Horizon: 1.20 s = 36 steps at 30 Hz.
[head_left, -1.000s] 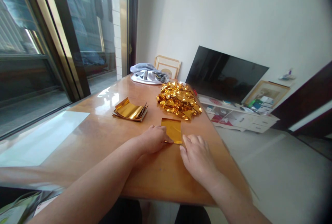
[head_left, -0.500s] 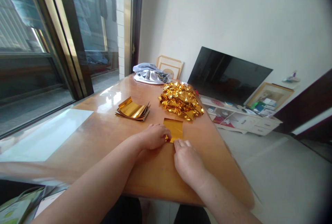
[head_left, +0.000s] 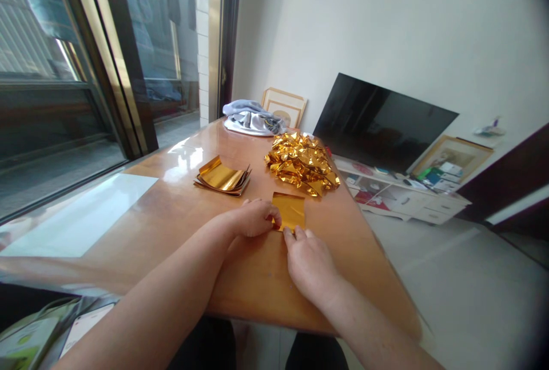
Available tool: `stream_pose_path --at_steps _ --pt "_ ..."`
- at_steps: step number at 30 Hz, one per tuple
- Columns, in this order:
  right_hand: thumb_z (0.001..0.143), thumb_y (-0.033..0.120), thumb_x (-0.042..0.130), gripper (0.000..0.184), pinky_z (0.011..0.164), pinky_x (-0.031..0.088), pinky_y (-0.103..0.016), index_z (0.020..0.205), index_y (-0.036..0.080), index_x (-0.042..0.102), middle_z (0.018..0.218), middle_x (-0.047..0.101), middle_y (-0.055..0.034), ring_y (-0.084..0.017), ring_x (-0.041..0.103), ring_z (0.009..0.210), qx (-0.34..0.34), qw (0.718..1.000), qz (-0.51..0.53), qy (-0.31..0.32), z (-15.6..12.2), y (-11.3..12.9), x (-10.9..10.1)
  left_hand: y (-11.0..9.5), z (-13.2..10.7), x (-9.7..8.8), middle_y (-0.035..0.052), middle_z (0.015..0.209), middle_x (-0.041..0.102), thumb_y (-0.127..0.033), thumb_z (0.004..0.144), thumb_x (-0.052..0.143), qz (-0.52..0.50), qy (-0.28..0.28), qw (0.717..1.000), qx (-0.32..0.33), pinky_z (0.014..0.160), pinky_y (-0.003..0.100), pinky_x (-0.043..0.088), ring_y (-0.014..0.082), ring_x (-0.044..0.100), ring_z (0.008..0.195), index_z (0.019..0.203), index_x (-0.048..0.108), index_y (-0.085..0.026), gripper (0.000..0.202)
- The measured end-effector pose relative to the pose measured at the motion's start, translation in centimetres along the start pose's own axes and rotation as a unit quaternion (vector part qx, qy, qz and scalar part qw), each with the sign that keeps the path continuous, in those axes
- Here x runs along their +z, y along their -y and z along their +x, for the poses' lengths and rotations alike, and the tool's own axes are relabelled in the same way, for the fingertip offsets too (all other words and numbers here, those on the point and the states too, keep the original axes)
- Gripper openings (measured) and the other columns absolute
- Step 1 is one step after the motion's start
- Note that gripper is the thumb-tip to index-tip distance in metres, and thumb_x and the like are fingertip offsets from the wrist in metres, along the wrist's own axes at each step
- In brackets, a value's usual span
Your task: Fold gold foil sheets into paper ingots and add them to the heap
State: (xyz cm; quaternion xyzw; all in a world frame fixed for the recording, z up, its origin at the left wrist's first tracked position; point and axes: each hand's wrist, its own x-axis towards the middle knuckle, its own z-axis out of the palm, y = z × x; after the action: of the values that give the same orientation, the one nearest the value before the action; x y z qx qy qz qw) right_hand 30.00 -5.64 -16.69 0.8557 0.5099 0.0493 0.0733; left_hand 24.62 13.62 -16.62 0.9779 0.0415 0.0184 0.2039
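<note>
Touching the plain gold sheet (head_left: pixel 291 209): half-curled left hand (head_left: pixel 257 218), loosely bent right hand (head_left: pixel 310 261), any hold unclear

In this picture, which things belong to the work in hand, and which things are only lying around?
Seem part of the work:
gold sheet, with left hand and right hand at its near edge
stack of gold sheets
heap of crinkled gold pieces

Seem only lying around:
pale, cloth-like bundle
television
framed picture behind the bundle

Left hand (head_left: pixel 256 218) and right hand (head_left: pixel 311 261): bare, fingers short and rounded. Forearms (head_left: pixel 171 287): uncovered, smooth, tapering to wrists. Legwear (head_left: pixel 316 354), near edge: black or very dark; weave unresolved.
</note>
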Motion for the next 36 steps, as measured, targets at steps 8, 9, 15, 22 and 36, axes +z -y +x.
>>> stream_pose_path --at_steps 8,9,15,22,36 --pt "0.092 0.009 0.035 0.056 0.086 0.047 -0.038 0.146 0.012 0.048 0.132 0.060 -0.0233 -0.032 0.058 0.109 0.000 1.000 0.008 -0.001 0.0 -0.1 0.0 -0.1 -0.1 -0.1 0.0054 0.101 0.072 -0.030 0.086 0.050 0.031 -0.018 0.999 -0.030 0.078 0.034 0.046 0.0241 0.064 0.095 0.087 0.070 -0.024 0.021" --pt "0.092 0.009 0.035 0.055 0.086 0.047 -0.038 0.146 0.012 0.049 0.132 0.060 -0.0233 -0.032 0.059 0.108 0.000 1.000 0.008 -0.001 0.0 -0.1 0.0 -0.1 -0.1 -0.2 0.0059 0.100 0.072 -0.032 0.087 0.050 0.038 -0.023 0.999 -0.031 0.078 0.034 0.045 0.0245 0.063 0.094 0.086 0.070 -0.023 0.022" --pt "0.093 0.011 0.035 0.054 0.086 0.047 -0.039 0.145 0.012 0.049 0.131 0.060 -0.0234 -0.032 0.058 0.108 -0.006 1.000 0.007 -0.004 -0.1 -0.1 0.0 -0.3 -0.3 -0.2 0.0077 0.098 0.070 -0.034 0.082 0.055 0.073 -0.030 0.995 -0.061 0.082 0.038 0.045 0.0257 0.062 0.092 0.084 0.070 -0.022 0.019" --pt "0.093 0.013 0.037 0.055 0.083 0.046 -0.037 0.147 0.016 0.046 0.128 0.060 -0.0230 -0.030 0.059 0.104 -0.016 1.000 -0.013 0.013 0.1 -0.2 -0.4 -0.5 -0.2 -0.2 0.0097 0.101 0.070 -0.032 0.081 0.052 0.078 -0.019 0.994 -0.069 0.087 0.045 0.044 0.0293 0.061 0.098 0.083 0.070 -0.022 0.020" --pt "0.090 0.013 0.042 0.056 0.074 0.046 -0.034 0.145 0.025 0.046 0.106 0.068 -0.0178 -0.029 0.064 0.093 -0.057 0.997 -0.040 0.040 0.6 0.5 -2.5 0.1 0.0 -0.8 0.0045 0.095 0.074 -0.032 0.075 0.057 0.028 0.014 0.994 -0.106 0.078 0.032 0.047 0.0239 0.066 0.089 0.084 0.070 -0.023 0.018"
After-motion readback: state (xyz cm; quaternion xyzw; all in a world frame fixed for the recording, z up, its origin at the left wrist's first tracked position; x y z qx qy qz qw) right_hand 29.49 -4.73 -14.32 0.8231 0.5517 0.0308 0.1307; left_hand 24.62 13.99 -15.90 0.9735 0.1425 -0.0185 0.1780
